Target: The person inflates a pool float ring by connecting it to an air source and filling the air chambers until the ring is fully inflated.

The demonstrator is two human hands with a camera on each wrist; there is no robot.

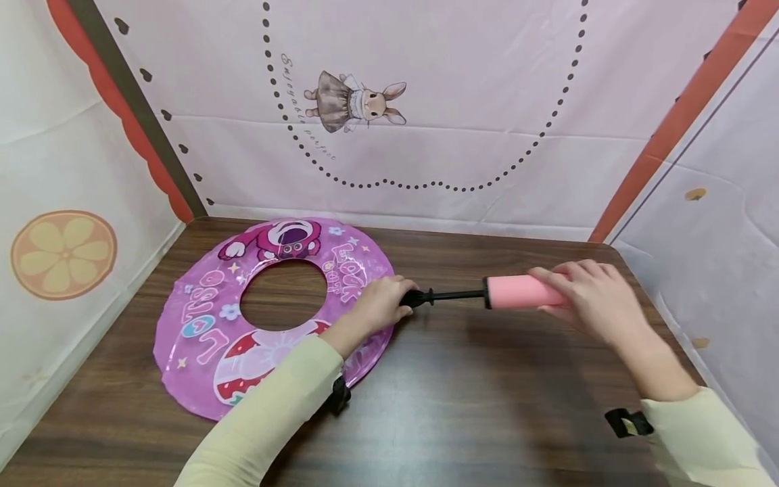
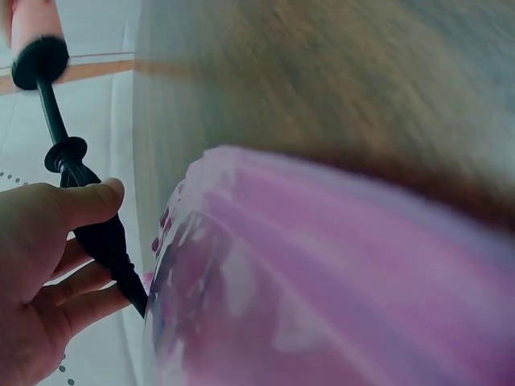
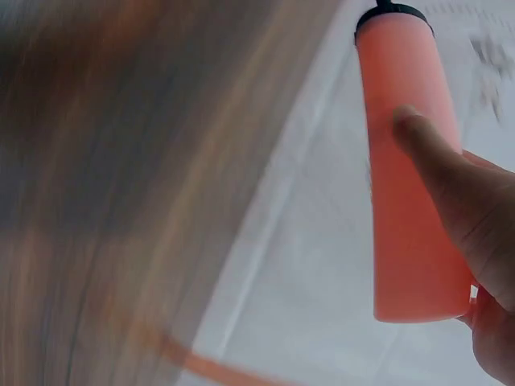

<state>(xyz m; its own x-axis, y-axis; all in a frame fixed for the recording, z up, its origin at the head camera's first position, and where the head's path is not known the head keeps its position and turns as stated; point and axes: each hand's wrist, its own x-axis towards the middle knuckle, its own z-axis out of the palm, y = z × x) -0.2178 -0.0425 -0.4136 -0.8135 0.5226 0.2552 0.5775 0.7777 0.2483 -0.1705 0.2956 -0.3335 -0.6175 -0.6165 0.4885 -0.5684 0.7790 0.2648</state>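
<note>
A hand pump with a pink barrel (image 1: 525,291) and a black rod (image 1: 459,295) is held level between the two hands. My right hand (image 1: 593,297) grips the barrel, with the thumb (image 3: 430,145) lying along its side. At the other end, my left hand (image 1: 383,302) pinches the black end piece (image 2: 100,237) between thumb and fingers. Its narrow tip reaches the edge of a purple swim ring (image 1: 201,338), overlapping it in the left wrist view. The ring lies flat, printed with a bear, letters and strawberries; its skin shows wrinkles. My left forearm covers part of it.
The brown wooden table (image 1: 438,419) carries the ring on its left side. Printed cloth walls (image 1: 475,88) rise behind the table and at both sides. Dark straps (image 1: 629,423) sit near the sleeves.
</note>
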